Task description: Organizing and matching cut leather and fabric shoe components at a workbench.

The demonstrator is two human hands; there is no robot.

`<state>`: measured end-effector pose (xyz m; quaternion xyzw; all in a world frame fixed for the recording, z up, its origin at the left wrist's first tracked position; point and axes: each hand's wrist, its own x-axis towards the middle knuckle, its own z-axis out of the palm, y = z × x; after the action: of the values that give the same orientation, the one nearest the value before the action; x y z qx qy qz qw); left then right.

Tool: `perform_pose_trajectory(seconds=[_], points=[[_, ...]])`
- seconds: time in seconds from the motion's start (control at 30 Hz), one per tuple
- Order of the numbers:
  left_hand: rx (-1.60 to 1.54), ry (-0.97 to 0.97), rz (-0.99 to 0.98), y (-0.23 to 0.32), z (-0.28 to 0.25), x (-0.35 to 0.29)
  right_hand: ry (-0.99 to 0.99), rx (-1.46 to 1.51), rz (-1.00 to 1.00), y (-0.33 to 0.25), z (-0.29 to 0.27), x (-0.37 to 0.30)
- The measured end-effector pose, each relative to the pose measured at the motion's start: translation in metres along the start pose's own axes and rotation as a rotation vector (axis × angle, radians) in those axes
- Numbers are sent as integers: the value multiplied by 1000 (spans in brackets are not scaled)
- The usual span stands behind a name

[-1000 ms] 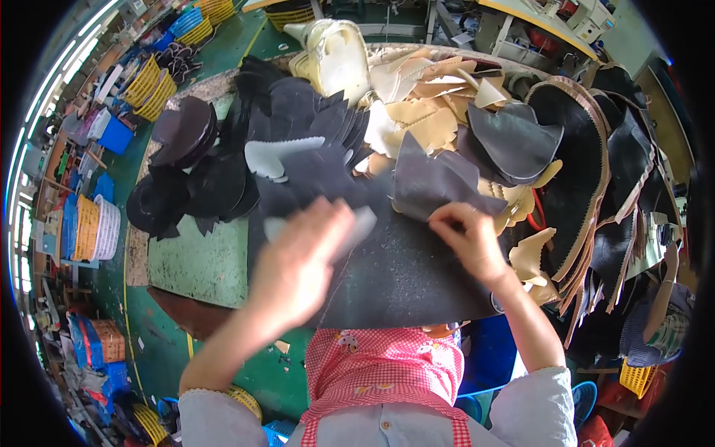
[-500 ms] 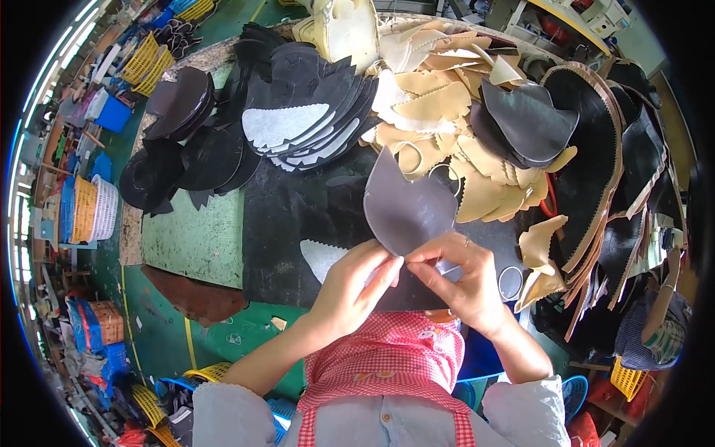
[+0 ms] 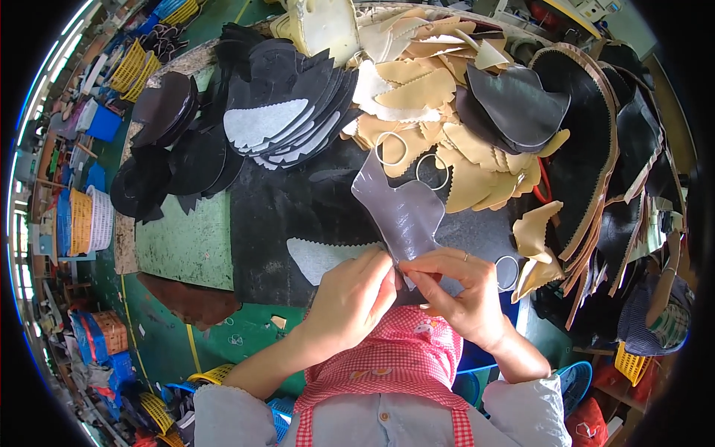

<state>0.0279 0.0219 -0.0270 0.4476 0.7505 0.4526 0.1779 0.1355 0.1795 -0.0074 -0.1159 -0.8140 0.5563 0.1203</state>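
Note:
A dark, shiny leather piece (image 3: 401, 212) with a notched far edge is pinched at its near edge by both hands. My left hand (image 3: 350, 298) closes thumb and fingers on it at the left, and my right hand (image 3: 460, 292) grips it just beside, thumb against forefinger. The piece stands up away from me, bent and curled. Under and beside my left hand, a pale zigzag-edged piece (image 3: 325, 258) lies on the black work mat (image 3: 279, 216). The fingertips hide the part of the leather between them.
Black pieces with white backing (image 3: 268, 125) lie fanned at the back left. Tan zigzag-edged pieces (image 3: 417, 97) heap at the back, with dark pieces (image 3: 518, 108) on their right. Tape rings (image 3: 391, 149) sit before the heap. Long black strips (image 3: 581, 141) hang at the right.
The leather piece has bent and twisted between my fingers, its far edge now wavy. Both hands have drawn slightly nearer to me, still pinching it. The whole view has shifted a little.

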Motion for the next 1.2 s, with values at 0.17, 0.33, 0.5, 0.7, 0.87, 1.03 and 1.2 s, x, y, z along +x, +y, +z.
perform_pose_trajectory(seconds=[0.17,0.33,0.5,0.7,0.87,1.03,1.2], points=[[-163,-106,-28,-2,1,-3,6,45,121,3,-5,3],[-856,-208,-489,-10,-12,-1,-143,343,228,11,-6,7],[-878,-138,-445,-10,-7,-4,-215,665,367,20,-13,10],[-840,-68,-356,-3,-5,-18,228,376,268,33,-18,29],[-934,-281,-370,-41,-29,-1,139,483,201,30,-20,20],[-528,-97,-327,-17,-13,16,102,285,119,7,-5,20],[-409,63,-261,-18,-10,26,75,780,155,21,0,21]])
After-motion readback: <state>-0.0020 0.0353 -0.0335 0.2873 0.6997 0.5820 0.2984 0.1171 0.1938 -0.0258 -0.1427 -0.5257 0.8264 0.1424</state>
